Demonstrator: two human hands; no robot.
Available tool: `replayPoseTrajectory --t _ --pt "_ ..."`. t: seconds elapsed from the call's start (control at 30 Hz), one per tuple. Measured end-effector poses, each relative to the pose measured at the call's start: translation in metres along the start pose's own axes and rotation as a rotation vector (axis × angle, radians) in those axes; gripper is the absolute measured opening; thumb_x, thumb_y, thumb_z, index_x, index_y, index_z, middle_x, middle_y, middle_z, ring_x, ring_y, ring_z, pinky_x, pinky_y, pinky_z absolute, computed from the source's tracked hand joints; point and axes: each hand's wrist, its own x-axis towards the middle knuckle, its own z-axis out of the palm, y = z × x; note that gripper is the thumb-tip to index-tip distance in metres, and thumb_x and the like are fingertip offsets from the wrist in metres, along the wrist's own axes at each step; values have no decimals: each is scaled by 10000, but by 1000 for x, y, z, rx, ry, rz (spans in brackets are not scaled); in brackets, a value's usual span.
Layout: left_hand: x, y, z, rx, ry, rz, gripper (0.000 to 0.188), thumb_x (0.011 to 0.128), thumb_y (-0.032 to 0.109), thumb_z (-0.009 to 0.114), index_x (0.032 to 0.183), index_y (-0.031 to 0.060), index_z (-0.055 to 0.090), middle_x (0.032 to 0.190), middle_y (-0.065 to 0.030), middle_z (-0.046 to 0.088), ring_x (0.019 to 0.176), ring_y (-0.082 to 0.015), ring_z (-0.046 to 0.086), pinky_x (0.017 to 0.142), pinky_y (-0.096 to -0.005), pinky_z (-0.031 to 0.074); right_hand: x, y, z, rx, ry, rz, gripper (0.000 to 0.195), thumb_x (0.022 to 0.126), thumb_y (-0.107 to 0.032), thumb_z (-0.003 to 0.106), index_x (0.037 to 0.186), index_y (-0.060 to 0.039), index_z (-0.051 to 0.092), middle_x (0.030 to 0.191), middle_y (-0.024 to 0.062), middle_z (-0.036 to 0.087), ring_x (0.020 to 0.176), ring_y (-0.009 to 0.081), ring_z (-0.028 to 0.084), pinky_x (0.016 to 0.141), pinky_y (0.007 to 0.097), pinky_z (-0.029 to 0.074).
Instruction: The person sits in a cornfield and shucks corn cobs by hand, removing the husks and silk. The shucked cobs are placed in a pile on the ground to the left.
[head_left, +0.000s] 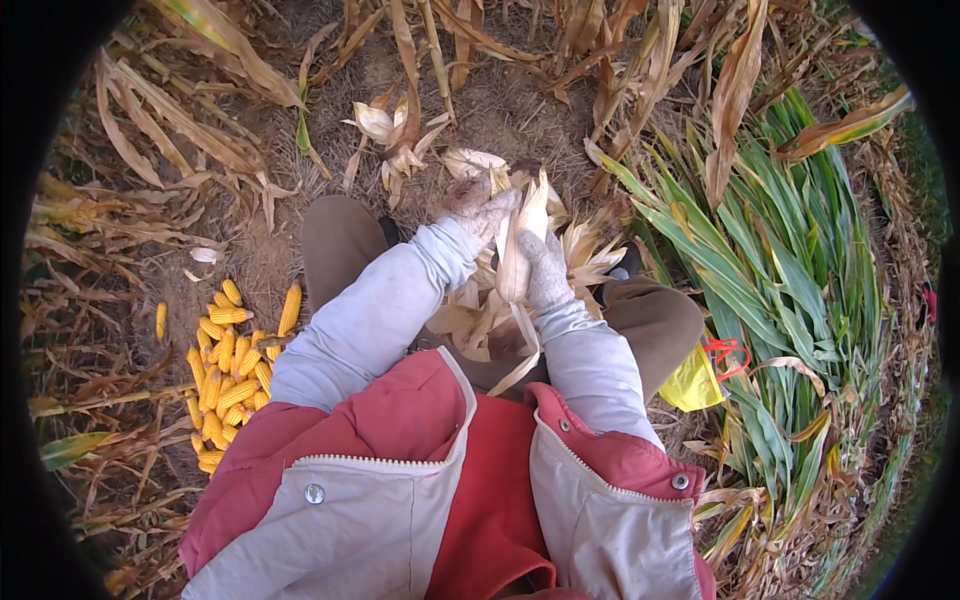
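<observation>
Both my hands wear pale knitted gloves and meet over my lap at an ear of corn in its dry husk (516, 262). My right hand (546, 266) is closed around the side of the ear. At its upper left, my left hand (480, 210) pinches husk leaves near the tip, with brown corn silk lying on the glove. The kernels of this ear cannot be seen. Loose dry husks (457, 319) lie under and around it, between my bent legs.
Husked yellow corn cobs (236, 375) lie piled on the ground at left. Opened husks (394, 146) lie ahead. Dry corn stalks (435, 60) stand beyond. At right are cut green corn stalks (787, 262) and a yellow bag with red handles (691, 380).
</observation>
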Motion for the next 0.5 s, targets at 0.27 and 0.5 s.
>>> replayPoseTrajectory --t 0.27,0.5 --pt "-4 -33 19 386 134 0 409 921 390 532 1111 37 616 1084 -152 647 997 -305 608 869 -415 477 0 -8 14 1 57 -123 388 887 -204 610 1216 -9 545 1039 97 642 895 206 642 775 327 538" --pt "-16 45 14 -1355 11 -504 174 984 198 507 1039 63 603 928 -74 622 845 -164 596 715 -315 511 6 2 10 32 50 -134 382 941 -296 572 1228 -44 554 1099 90 638 968 195 626 851 330 513"
